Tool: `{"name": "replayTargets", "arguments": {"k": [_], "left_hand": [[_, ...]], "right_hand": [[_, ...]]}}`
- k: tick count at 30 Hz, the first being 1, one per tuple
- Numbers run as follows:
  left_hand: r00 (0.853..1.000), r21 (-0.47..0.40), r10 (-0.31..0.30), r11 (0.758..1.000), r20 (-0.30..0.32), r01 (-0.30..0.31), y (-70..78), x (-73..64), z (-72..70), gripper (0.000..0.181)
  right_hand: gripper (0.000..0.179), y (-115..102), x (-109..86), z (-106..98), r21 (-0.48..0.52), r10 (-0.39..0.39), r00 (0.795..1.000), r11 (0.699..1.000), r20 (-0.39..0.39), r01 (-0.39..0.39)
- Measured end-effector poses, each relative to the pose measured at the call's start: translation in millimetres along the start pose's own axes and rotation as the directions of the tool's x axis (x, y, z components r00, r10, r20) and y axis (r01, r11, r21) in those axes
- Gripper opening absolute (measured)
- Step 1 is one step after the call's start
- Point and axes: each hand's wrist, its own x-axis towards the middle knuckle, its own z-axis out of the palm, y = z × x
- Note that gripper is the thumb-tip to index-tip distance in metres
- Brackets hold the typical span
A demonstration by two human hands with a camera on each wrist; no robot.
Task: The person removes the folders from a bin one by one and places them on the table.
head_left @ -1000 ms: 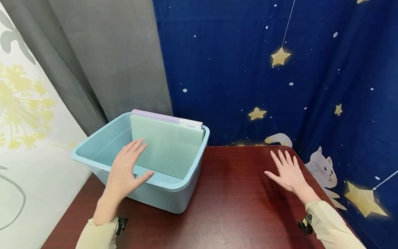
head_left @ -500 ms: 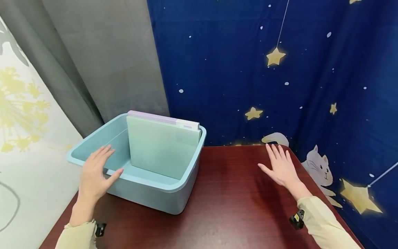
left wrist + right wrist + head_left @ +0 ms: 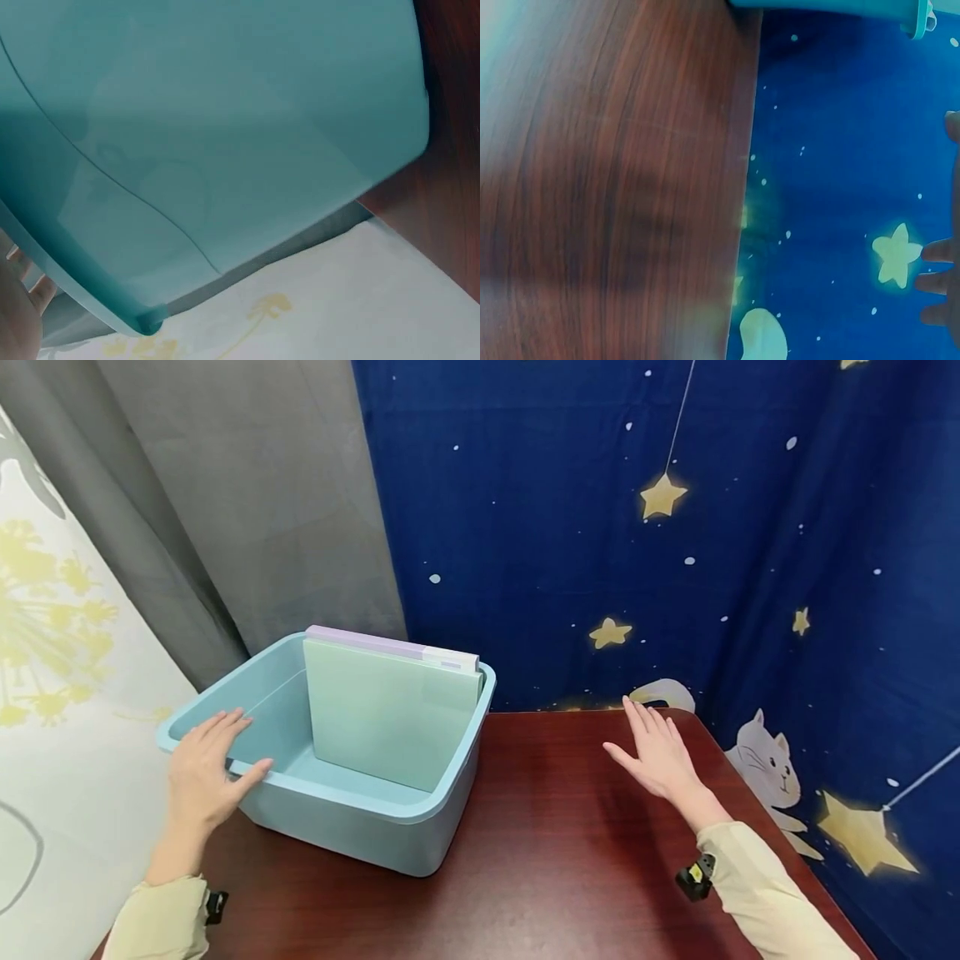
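A light-blue plastic tub stands on the left of the table. Upright inside it, towards the back, is a flat mint-green panel-like thing; behind that shows the edge of a lilac one with a white label. My left hand is over the tub's front left corner, thumb and fingers spread; whether it touches the rim I cannot tell. In the left wrist view its fingers show beside the rim. My right hand hovers above the table's right side, fingers straight, holding nothing.
The reddish-brown wooden table has its far edge against a dark blue curtain with stars and a cat. A grey curtain hangs behind the tub. White patterned fabric borders the table at left.
My left hand has moved left and back from in front of the tub's middle to its front left corner. The right hand has shifted slightly left. The view has turned a little.
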Motion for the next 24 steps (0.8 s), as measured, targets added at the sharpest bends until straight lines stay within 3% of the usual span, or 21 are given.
{"name": "replayTargets", "arguments": {"k": [9, 24], "left_hand": [[0.989, 0.024, -0.078, 0.997, 0.128, 0.075, -8.0, -1.5, -4.3, 0.064], [0.993, 0.041, -0.06, 0.998, 0.098, 0.057, -18.6, -15.8, -5.7, 0.068]], "right_hand": [[0.078, -9.5, 5.8, -3.4, 0.054, -0.018, 1.0, 0.998, -0.013, 0.018], [0.078, -32.5, 24.7, -5.5, 0.099, -0.07, 0.997, 0.992, -0.017, 0.071]]}}
